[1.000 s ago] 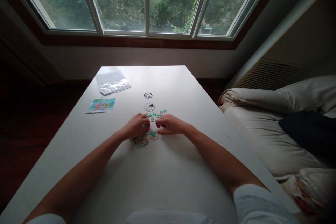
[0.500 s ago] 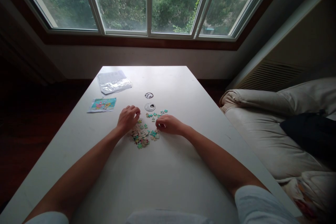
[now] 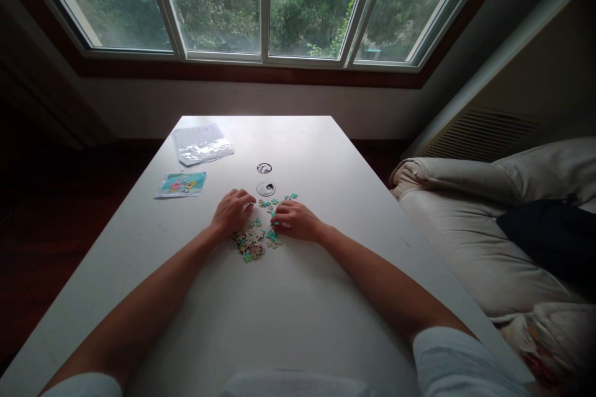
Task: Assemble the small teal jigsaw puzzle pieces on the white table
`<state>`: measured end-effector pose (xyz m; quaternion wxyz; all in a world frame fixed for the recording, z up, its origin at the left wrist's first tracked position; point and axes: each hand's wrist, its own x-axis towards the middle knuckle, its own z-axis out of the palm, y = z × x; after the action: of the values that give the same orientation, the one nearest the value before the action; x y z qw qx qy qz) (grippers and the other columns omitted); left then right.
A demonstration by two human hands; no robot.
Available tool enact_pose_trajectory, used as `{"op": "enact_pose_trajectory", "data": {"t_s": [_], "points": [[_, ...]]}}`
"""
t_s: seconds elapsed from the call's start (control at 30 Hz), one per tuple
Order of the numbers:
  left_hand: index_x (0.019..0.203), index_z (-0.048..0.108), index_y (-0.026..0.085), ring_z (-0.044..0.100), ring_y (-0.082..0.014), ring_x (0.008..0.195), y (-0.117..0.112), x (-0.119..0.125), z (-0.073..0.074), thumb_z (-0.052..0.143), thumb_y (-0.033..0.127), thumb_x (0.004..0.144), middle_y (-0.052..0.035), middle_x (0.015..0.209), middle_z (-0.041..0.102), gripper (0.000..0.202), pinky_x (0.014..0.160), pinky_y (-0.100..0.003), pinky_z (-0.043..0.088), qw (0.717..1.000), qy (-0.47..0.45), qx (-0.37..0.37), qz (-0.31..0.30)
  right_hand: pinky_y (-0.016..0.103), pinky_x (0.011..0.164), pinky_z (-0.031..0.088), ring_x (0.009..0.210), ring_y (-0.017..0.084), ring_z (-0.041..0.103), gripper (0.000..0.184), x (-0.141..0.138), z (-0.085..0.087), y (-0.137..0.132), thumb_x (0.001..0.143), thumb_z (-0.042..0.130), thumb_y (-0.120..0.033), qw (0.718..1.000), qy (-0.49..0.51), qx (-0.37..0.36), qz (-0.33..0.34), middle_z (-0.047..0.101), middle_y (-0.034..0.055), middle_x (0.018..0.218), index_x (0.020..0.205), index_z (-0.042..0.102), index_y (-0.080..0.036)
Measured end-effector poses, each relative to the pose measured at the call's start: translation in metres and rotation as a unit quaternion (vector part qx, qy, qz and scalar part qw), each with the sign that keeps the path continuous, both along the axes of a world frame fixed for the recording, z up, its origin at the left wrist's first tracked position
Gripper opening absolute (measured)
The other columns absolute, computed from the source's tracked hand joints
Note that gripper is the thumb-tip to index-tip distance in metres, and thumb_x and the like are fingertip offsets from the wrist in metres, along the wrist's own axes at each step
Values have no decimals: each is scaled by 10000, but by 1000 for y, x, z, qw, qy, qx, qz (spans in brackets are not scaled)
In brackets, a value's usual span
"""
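Note:
Small jigsaw puzzle pieces, teal, cream and multicoloured, lie in a loose heap on the white table. A looser row of teal pieces lies just beyond the heap. At the heap's left edge is my left hand, fingers curled and closed; whatever is at its fingertips is too small to make out. On the right side, my right hand bends its fingers down around a teal puzzle piece, partly hidden under the fingertips. A few teal and cream pieces lie just below that hand.
A colourful picture sheet and a clear plastic sleeve with paper lie at the table's left. Two round inserts are set in the tabletop beyond the pieces. A beige sofa stands to the right, with a window ahead.
My left hand has shifted slightly right. My right hand has moved a little left and turned its fingers down onto the pieces.

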<state>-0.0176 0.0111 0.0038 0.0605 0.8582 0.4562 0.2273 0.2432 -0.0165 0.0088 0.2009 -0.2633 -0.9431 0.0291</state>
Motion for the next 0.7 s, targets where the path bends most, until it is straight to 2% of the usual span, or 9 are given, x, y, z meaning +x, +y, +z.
{"op": "enact_pose_trajectory", "data": {"t_s": [0.1, 0.2, 0.4, 0.7], "points": [[1095, 713, 263, 564, -239, 1135, -2, 5, -1, 521, 252, 963, -42, 1177, 695, 234, 1015, -430, 446, 998, 1, -3, -64, 324, 802, 389, 862, 191, 555, 136, 0, -1, 0, 976, 566, -301, 1000, 4, -3, 4, 665, 45, 891, 945, 683, -239], [1115, 718, 269, 543, -232, 1211, -3, 8, 0, 488, 266, 990, -33, 1222, 700, 262, 1067, -434, 418, 995, 2, -11, -96, 319, 788, 389, 850, 191, 551, 124, 1, -2, 0, 969, 570, -291, 1000, 14, -8, -8, 662, 46, 876, 926, 671, -236], [1130, 716, 265, 557, -233, 1189, -4, 7, 2, 481, 280, 998, -44, 1212, 708, 270, 1061, -430, 418, 994, 9, -16, -103, 310, 764, 386, 818, 187, 543, 152, 3, -5, 2, 983, 550, -298, 998, 41, -6, -49, 657, 46, 840, 909, 665, -231], [1134, 720, 260, 550, -242, 1126, -4, 7, 1, 482, 283, 995, -67, 1138, 695, 277, 1006, -430, 443, 996, 23, 1, -90, 305, 754, 392, 799, 182, 549, 178, 6, -9, 7, 994, 527, -290, 995, 69, -20, -65, 659, 41, 813, 910, 669, -224]]}}
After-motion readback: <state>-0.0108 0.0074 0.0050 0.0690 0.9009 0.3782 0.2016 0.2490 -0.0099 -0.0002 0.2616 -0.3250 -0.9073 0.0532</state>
